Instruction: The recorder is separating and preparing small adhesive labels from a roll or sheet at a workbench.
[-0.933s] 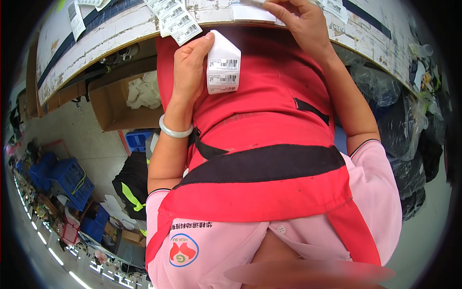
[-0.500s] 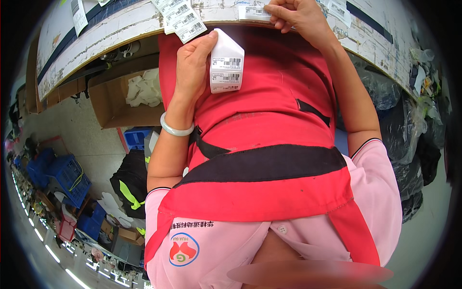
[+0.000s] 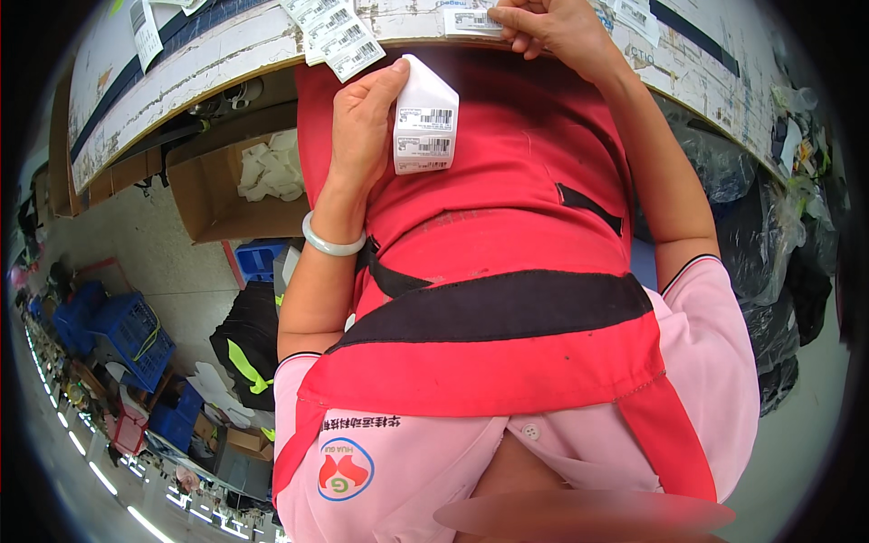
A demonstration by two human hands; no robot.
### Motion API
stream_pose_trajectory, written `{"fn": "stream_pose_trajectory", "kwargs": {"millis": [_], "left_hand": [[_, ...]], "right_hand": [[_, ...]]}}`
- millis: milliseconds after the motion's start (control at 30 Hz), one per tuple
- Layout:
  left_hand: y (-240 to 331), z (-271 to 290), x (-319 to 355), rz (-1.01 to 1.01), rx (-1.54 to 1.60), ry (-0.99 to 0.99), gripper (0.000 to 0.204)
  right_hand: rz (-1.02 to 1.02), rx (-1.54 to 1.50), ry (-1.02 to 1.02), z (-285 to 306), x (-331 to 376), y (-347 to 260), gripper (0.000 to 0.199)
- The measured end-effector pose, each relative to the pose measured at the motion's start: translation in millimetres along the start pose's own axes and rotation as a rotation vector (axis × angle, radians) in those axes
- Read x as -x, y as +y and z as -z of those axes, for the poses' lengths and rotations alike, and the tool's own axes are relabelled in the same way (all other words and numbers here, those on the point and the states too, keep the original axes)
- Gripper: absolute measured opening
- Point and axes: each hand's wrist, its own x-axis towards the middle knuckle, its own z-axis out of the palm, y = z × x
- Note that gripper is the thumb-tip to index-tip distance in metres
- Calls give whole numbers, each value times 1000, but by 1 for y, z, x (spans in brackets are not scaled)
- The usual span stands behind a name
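Observation:
My left hand is closed, thumb on top, on a folded strip of white barcode labels that hangs in front of my red apron. At the table's near edge, the thumb and fingers of my right hand pinch together at the right end of a small white barcode label. That label lies flat on the worn white table. Left of it, several more label sheets lie overlapped, partly over the table's edge and close above my left hand.
A cardboard box with crumpled white paper stands below the table at left. Blue crates and a black bag are farther left on the floor. Clear and black plastic bags hang or pile at right. Another label strip lies far left.
Almost nothing differs. My right hand and the label under its fingers have shifted slightly left and up in the picture. The left hand keeps its hold on the strip.

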Motion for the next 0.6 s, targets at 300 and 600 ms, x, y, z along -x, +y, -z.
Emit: {"fn": "stream_pose_trajectory", "kwargs": {"millis": [300, 600], "left_hand": [[2, -1, 1, 10, -12, -2, 29], [1, -5, -1, 24, -25, -2, 27]], "right_hand": [[9, 39, 18, -4, 1, -4, 13], [66, 131, 45, -4, 7, -5, 16]]}}
